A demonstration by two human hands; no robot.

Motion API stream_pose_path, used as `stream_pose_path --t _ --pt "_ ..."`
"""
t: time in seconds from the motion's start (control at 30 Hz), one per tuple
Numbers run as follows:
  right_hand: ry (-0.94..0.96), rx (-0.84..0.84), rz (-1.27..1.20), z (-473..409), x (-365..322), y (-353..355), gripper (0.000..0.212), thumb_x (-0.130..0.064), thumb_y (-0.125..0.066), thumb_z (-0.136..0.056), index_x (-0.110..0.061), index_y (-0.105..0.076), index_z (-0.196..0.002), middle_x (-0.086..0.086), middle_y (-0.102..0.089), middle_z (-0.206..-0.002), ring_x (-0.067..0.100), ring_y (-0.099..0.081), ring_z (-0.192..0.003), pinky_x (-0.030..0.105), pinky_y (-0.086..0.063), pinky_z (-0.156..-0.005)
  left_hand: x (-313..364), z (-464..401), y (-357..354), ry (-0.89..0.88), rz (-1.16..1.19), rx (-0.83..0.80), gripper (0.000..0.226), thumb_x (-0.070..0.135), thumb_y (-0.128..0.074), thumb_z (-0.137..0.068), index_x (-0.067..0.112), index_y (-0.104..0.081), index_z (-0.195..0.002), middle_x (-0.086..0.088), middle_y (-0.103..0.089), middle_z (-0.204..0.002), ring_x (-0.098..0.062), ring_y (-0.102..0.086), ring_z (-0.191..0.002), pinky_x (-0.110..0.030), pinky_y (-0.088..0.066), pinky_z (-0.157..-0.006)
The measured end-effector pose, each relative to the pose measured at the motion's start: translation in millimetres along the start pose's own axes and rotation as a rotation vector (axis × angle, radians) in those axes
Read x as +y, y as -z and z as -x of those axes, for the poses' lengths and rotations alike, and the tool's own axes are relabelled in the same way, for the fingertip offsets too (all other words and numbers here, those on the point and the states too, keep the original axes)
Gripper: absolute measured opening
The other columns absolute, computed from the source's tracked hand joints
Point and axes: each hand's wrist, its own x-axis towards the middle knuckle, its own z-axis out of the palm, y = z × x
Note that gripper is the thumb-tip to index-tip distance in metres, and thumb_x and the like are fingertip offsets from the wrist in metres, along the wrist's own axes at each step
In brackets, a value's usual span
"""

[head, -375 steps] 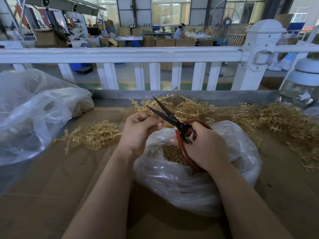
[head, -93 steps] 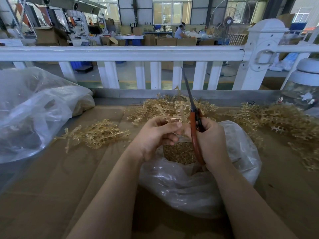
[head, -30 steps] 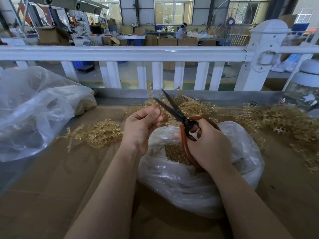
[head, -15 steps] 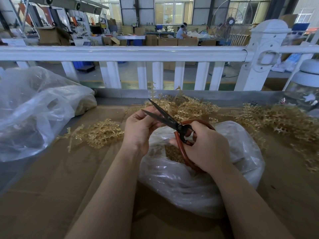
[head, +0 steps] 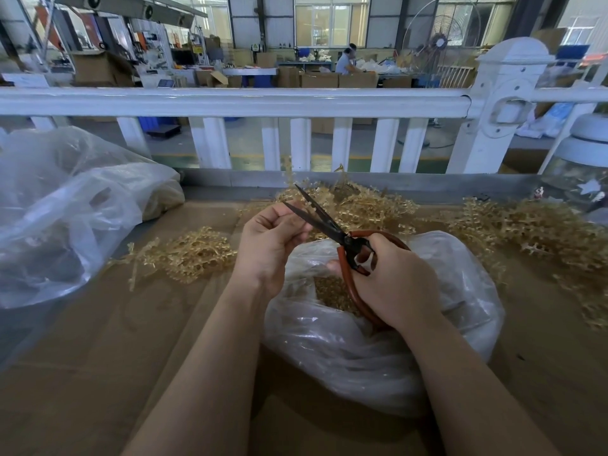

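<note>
Scissors [head: 332, 229] have edged up toward one o'clock, blades parted, right hand [head: 391, 281] gripping their red handles. Left hand [head: 268, 245] curls at the blade tips; what it pinches I cannot tell. Clear bag [head: 362, 350] lies beneath on the desk [head: 98, 357], gold sprigs [head: 187, 255] at nine o'clock.

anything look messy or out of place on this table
Gold plastic sprigs lie in loose heaps on the cardboard table: left of the left hand, behind the scissors and far right, all outside the clear bag. Likely working mess, not a spill. The open blades sit close to that hand.
</note>
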Motion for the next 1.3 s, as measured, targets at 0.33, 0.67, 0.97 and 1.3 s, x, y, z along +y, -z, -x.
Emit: stream_pose_path --t 0.33,0.67,0.97,1.3 --pt "0.000 -0.014 -0.006 -0.5 0.0 -0.4 0.063 -0.090 -0.044 -0.069 -0.028 -0.054 -0.073 -0.016 -0.054 -0.059 0.003 -0.050 -0.055 0.016 -0.033 -0.048 0.0 -0.1 2.0 -0.020 0.039 -0.047 0.012 0.007 -0.068 -0.072 0.007 -0.068 -0.085 -0.002 -0.071 -0.074 -0.010 -0.065 -0.067 -0.019 -0.055 -0.070" --pt "0.017 -0.029 -0.078 0.2 -0.9 1.1 0.067 -0.093 -0.039 -0.066 -0.028 -0.054 -0.069 -0.015 -0.052 -0.054 -0.002 -0.050 -0.052 0.015 -0.030 -0.047 -1.2 -2.4 4.1 -0.016 0.048 -0.054 0.018 0.007 -0.069 -0.074 0.004 -0.067 -0.091 -0.003 -0.071 -0.077 -0.011 -0.064 -0.069 -0.019 -0.054 -0.072" --pt "0.023 -0.039 -0.109 -0.5 -0.3 -0.2 0.055 -0.083 -0.054 -0.071 -0.029 -0.046 -0.064 -0.015 -0.050 -0.054 0.001 -0.051 -0.051 0.017 -0.032 -0.047 -1.7 -2.9 3.5 -0.024 0.059 -0.012 0.023 0.006 -0.071 -0.071 0.003 -0.069 -0.094 -0.004 -0.074 -0.079 -0.011 -0.066 -0.068 -0.019 -0.056 -0.072" --pt "-0.006 -0.072 -0.199 0.5 -2.9 -0.2 0.055 -0.089 -0.045 -0.065 -0.034 -0.042 -0.062 -0.017 -0.048 -0.054 -0.001 -0.051 -0.052 0.017 -0.032 -0.049 -2.4 -4.0 5.2 0.015 0.079 -0.041 0.023 0.007 -0.072 -0.074 0.004 -0.070 -0.096 -0.002 -0.071 -0.078 -0.010 -0.064 -0.068 -0.020 -0.055 -0.072"
